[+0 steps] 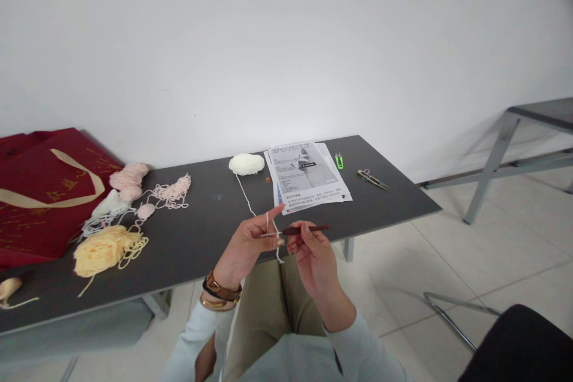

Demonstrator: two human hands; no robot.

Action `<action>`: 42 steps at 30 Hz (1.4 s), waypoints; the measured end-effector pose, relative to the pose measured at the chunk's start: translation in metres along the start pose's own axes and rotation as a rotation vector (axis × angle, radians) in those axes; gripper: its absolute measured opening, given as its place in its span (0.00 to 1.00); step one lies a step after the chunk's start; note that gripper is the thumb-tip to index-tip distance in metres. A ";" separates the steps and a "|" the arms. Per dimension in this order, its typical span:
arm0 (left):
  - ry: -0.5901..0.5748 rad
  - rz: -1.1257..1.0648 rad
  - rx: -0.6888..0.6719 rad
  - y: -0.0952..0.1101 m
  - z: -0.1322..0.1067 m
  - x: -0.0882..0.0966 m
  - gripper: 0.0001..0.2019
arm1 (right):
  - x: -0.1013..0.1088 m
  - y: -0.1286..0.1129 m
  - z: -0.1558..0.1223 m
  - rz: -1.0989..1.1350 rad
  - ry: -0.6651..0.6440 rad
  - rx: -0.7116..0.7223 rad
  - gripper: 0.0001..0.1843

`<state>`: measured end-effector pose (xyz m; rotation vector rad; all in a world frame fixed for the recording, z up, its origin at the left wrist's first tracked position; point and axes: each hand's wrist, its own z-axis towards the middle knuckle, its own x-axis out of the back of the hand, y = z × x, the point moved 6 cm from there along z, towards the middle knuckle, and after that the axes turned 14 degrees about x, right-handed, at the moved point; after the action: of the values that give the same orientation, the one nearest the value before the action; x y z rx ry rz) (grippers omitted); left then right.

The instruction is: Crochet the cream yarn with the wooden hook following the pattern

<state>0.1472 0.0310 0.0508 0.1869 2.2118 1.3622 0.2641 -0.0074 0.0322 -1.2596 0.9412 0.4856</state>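
Note:
My right hand (312,250) grips a dark red crochet hook (313,229) by its handle, its thin metal tip pointing left toward my other hand. In my left hand (250,245), white yarn (244,192) is pinched between thumb and fingers and loops over the raised index finger. The hook's shaft meets the yarn at the left fingertips, and a short tail hangs below them. That strand runs back to a white yarn ball (246,163) on the dark table (206,215). Stitch detail at the tip is too small to make out.
Printed sheets (304,182) lie beyond my hands, with green thread snips (339,160) and metal snips (372,179) to their right. Pink yarn (172,192), yellow yarn (101,250) and a red bag (40,191) occupy the left. A black chair (521,346) stands at lower right.

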 end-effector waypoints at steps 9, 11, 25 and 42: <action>-0.051 0.018 0.067 -0.002 -0.004 -0.006 0.35 | 0.006 0.004 0.000 -0.016 0.012 -0.003 0.09; -0.041 0.010 0.052 -0.001 -0.005 -0.006 0.35 | 0.006 0.004 0.001 -0.023 0.019 -0.002 0.09; -0.005 0.051 0.005 0.001 -0.003 -0.002 0.34 | 0.009 0.001 0.004 -0.072 0.029 0.012 0.10; -0.080 -0.267 0.066 0.005 -0.009 -0.008 0.31 | -0.019 -0.031 -0.028 -0.831 -0.525 0.848 0.23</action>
<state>0.1485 0.0228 0.0612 -0.0299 2.1282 1.1184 0.2680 -0.0393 0.0657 -0.5855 0.0734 -0.2427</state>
